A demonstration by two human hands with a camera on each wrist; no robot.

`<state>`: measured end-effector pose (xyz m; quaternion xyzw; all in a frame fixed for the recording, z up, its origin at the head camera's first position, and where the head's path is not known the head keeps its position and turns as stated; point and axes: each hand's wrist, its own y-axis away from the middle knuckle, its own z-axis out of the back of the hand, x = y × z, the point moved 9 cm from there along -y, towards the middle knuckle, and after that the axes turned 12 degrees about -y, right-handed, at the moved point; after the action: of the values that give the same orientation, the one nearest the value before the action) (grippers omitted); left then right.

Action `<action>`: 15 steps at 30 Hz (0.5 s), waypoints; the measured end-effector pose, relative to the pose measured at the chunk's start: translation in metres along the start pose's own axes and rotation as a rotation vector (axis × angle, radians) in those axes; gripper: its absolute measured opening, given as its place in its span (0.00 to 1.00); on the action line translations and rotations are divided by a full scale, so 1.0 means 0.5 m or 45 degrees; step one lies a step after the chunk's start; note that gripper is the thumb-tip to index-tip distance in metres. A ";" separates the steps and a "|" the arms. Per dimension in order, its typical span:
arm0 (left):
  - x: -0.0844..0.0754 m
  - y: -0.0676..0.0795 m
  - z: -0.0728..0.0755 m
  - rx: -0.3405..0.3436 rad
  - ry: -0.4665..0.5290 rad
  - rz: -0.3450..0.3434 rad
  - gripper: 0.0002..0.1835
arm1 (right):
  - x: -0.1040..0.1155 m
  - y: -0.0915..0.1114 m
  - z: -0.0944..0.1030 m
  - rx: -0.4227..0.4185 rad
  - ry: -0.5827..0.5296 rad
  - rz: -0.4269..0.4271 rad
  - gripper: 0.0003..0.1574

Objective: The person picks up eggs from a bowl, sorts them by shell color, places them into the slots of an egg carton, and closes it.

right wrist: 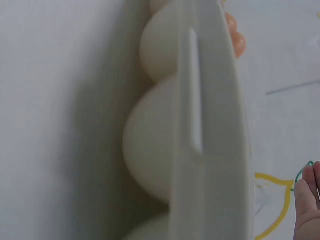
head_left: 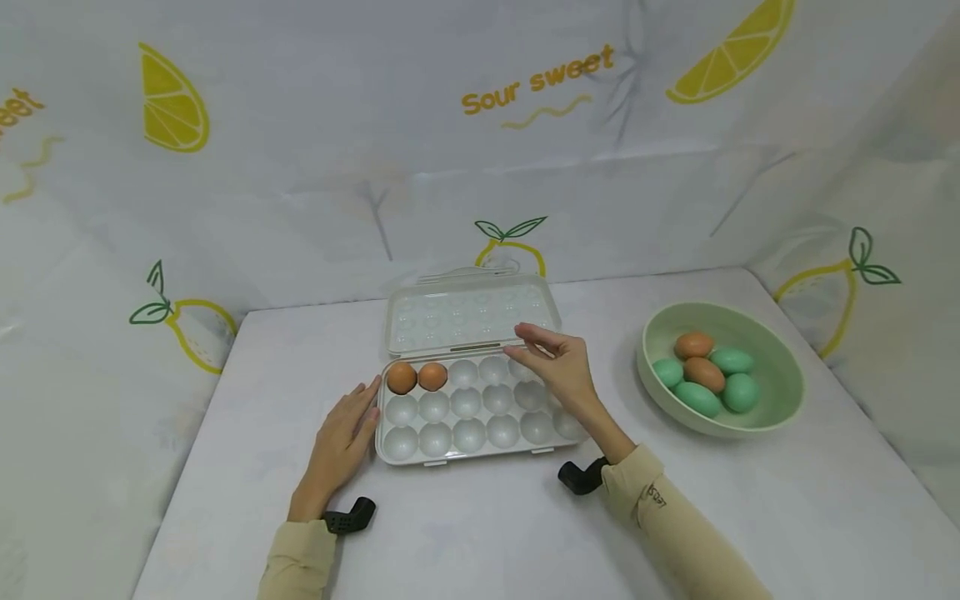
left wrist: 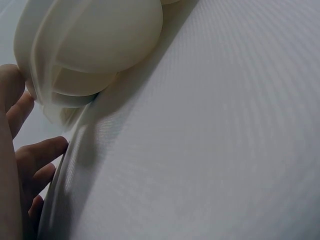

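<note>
A white egg tray (head_left: 452,450) lies on the table with its clear lid (head_left: 465,312) swung back behind it. Two brown eggs, one (head_left: 401,378) in the back left corner and another (head_left: 432,377) beside it, sit in its back row. My left hand (head_left: 341,440) touches the tray's left end, its fingers extended. Above the back right part of the tray is my right hand (head_left: 558,367), thumb and fingers apart and nothing seen between them. In the right wrist view, the tray's front wall (right wrist: 215,125) fills the middle and fingers (right wrist: 306,197) show at the edge.
A pale green bowl (head_left: 783,392) stands on the right of the table, holding two brown eggs (head_left: 704,376) and several green eggs (head_left: 697,399). A white lemon-print sheet (head_left: 300,233) rises behind the table (head_left: 480,533) and along its sides.
</note>
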<state>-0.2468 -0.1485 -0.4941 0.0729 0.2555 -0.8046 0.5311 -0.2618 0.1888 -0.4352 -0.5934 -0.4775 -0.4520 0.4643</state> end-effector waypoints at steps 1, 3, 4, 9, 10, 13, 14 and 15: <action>0.000 0.000 0.000 0.000 0.003 0.001 0.27 | 0.005 0.000 0.009 -0.007 -0.004 0.013 0.30; -0.001 0.001 0.001 0.001 0.009 0.001 0.27 | 0.015 0.000 0.030 -0.027 -0.004 0.032 0.30; -0.001 0.001 0.001 0.001 0.014 0.001 0.27 | 0.022 -0.001 0.040 -0.041 0.000 0.047 0.30; 0.000 0.001 0.000 0.000 0.021 0.004 0.27 | 0.054 -0.004 0.093 -0.115 0.018 0.118 0.30; 0.000 0.001 0.000 0.000 0.018 0.005 0.27 | 0.058 -0.004 0.104 -0.123 0.025 0.125 0.30; 0.001 0.000 -0.001 0.004 0.009 0.007 0.27 | 0.067 -0.002 0.136 -0.155 0.023 0.116 0.32; 0.001 0.000 0.000 0.005 0.007 0.007 0.27 | 0.070 0.001 0.147 -0.169 0.031 0.109 0.32; 0.001 0.000 0.000 0.005 0.006 0.006 0.27 | 0.071 0.003 0.158 -0.183 0.020 0.100 0.33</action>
<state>-0.2469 -0.1490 -0.4942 0.0764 0.2550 -0.8038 0.5321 -0.2482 0.2715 -0.4131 -0.6400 -0.4165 -0.4713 0.4414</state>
